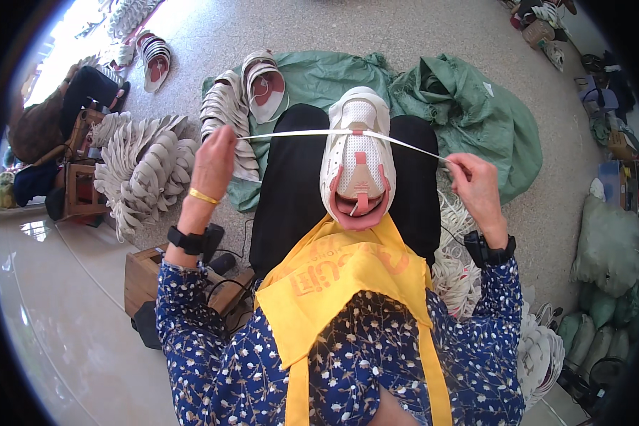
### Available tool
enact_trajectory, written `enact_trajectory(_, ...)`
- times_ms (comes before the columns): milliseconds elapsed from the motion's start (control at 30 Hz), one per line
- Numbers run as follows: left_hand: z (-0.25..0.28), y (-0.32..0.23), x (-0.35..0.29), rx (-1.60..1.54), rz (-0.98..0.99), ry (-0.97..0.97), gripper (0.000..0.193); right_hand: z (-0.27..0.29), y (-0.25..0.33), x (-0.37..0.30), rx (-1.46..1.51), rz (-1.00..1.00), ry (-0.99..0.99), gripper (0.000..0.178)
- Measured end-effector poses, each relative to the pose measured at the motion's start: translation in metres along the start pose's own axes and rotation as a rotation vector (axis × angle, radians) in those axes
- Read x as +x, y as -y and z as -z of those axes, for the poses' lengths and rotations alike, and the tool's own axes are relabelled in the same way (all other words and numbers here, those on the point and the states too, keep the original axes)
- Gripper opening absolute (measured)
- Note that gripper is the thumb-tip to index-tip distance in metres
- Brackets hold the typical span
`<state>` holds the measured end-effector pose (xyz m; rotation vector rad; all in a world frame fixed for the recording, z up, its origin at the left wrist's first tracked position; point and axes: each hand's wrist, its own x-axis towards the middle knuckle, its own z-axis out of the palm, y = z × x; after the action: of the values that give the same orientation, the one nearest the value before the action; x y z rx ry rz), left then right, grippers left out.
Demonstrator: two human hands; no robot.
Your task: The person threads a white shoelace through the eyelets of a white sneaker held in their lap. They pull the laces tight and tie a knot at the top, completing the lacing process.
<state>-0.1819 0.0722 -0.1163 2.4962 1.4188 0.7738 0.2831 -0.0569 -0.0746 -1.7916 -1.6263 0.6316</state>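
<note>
A white and pink sneaker (358,156) rests between my knees, its pink-lined opening toward me and its toe pointing away. Across its upper a white shoelace (298,133) runs through a pink loop and is stretched out to both sides. My left hand (216,156) is closed on the lace's left end, off to the left of the shoe. On the other side my right hand (473,181) pinches the right end, a little lower. The lace holes nearer the ankle show no lace.
Stacked white shoe uppers (149,160) lie on the floor at left, with more (227,113) beyond my left knee. Green sacking (490,121) spreads in front. Bundles of white laces (456,277) sit by my right thigh. A wooden stool (149,280) stands behind my left arm.
</note>
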Motion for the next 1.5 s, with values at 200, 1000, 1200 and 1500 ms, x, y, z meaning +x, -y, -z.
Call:
enact_trajectory(200,0.036,0.151,-0.047,0.277,0.223,-0.086,0.007,0.022,-0.059,-0.025,0.006,-0.076,-0.071,0.013)
enact_trajectory(1000,0.141,0.272,-0.165,0.522,0.661,-0.349,0.009,0.131,-0.287,-0.109,-0.081,-0.443,-0.299,0.021)
enact_trajectory(1200,0.132,0.272,-0.159,0.483,0.715,-0.322,0.010,0.163,-0.314,-0.141,-0.031,-0.573,-0.400,0.017)
enact_trajectory(1500,0.143,0.276,-0.161,0.543,0.672,-0.271,0.008,0.167,-0.307,-0.149,-0.203,-0.733,-0.373,0.016)
